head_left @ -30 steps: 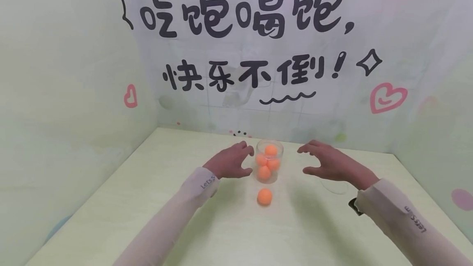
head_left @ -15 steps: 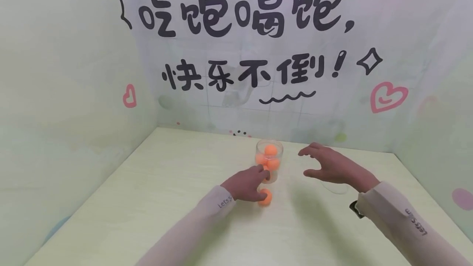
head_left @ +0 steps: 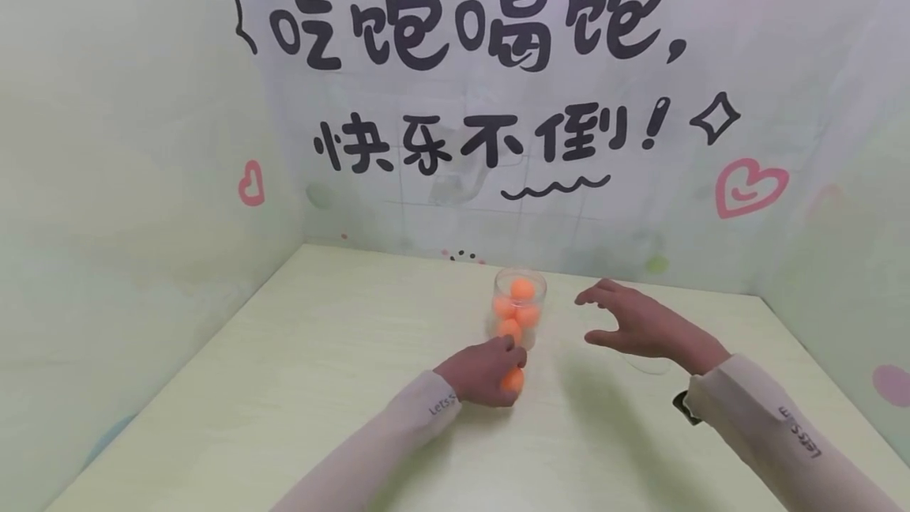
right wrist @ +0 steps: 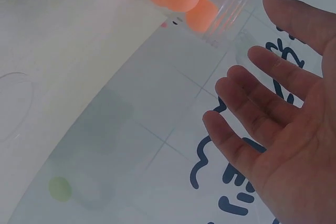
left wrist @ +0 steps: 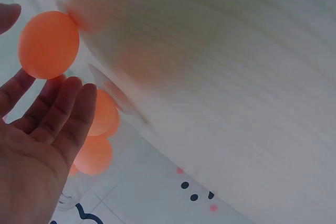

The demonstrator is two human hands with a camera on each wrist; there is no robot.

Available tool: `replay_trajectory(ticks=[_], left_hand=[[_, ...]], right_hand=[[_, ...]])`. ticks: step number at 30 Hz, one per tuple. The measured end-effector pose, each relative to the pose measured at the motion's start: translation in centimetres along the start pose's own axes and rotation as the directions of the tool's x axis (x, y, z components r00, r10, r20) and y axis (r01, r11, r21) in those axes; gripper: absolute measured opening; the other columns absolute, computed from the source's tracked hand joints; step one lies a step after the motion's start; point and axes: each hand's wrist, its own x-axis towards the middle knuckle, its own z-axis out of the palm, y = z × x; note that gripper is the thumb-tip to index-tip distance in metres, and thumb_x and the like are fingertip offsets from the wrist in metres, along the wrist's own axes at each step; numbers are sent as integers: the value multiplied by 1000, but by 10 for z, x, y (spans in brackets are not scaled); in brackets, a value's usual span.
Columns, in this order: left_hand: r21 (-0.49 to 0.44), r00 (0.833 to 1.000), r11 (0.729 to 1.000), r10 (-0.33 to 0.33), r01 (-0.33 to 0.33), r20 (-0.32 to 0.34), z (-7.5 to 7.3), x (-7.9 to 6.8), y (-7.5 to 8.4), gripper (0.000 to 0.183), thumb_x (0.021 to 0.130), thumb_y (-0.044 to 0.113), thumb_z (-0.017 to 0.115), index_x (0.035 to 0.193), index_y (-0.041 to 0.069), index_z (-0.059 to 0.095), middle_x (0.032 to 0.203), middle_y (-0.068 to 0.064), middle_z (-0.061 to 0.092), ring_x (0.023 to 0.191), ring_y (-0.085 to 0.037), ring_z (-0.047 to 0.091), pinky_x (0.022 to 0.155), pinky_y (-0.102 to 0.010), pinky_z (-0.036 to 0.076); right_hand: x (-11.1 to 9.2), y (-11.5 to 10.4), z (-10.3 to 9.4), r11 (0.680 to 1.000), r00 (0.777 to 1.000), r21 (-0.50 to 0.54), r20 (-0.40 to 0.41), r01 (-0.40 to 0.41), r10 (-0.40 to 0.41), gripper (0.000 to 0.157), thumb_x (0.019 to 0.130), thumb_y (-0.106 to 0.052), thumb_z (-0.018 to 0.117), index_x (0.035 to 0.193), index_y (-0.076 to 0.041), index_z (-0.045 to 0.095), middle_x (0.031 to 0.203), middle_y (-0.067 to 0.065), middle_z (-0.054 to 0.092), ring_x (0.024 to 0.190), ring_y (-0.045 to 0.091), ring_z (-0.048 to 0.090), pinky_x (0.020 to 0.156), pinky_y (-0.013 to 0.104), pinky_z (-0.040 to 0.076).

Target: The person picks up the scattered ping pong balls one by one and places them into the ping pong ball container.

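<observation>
An orange ball (head_left: 513, 380), like a ping-pong ball, sits on the table (head_left: 334, 338) in front of a clear jar (head_left: 501, 281). My left hand (head_left: 480, 370) is at this ball. In the left wrist view, its fingertips (left wrist: 55, 82) reach the ball's underside in the picture, and the thumb is on the other side with a small gap showing. The jar stands upright and holds several more orange balls (head_left: 522, 291). My right hand (head_left: 636, 318) hovers right of the jar, fingers spread and loosely bent, holding nothing.
Behind the jar rises a printed wall sheet (head_left: 426, 212) with dark lettering, and sheets enclose both sides. A thin, clear round outline (head_left: 650, 367) lies on the table under the right hand. A dark band (head_left: 686, 404) shows at the right cuff.
My left hand has moved from beside the jar toward me and right, down to the loose ball, its thumb and fingers coming around it. The right hand has barely moved.
</observation>
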Motion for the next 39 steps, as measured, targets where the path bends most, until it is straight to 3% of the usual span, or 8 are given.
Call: replay_trajectory(ticks=[6, 24, 30, 39], left_hand=[[53, 999, 998, -22, 20, 43, 4, 3, 2, 22, 80, 18, 65, 100, 15, 56, 87, 4, 43, 67, -7, 39, 54, -16, 32], [96, 1000, 995, 8, -9, 11, 2, 6, -3, 24, 81, 20, 67, 103, 15, 58, 90, 3, 46, 70, -7, 40, 53, -16, 32], [66, 1000, 998, 24, -24, 3, 2, 7, -3, 23, 80, 16, 67, 99, 14, 56, 88, 3, 44, 68, -8, 40, 54, -15, 33], [31, 998, 999, -45, 43, 49, 0, 6, 3, 20, 80, 13, 63, 98, 17, 55, 85, 4, 39, 64, -8, 40, 52, -17, 32]], right_hand=[[0, 2, 2, 1000, 1000, 6, 19, -12, 12, 41, 82, -18, 72, 118, -5, 60, 115, 10, 59, 103, 30, 61, 87, 47, 50], [-4, 4, 5, 1000, 999, 9, 31, -25, 24, 41, 82, -18, 72, 118, -5, 60, 116, 10, 59, 103, 30, 61, 86, 47, 50], [-4, 3, 6, 1000, 999, 3, 34, -22, 22, 41, 82, -18, 72, 118, -5, 60, 116, 10, 59, 103, 30, 60, 87, 47, 49], [-5, 3, 6, 1000, 999, -3, 28, -21, 21, 40, 82, -18, 71, 118, -5, 60, 116, 10, 59, 101, 28, 61, 87, 46, 49]])
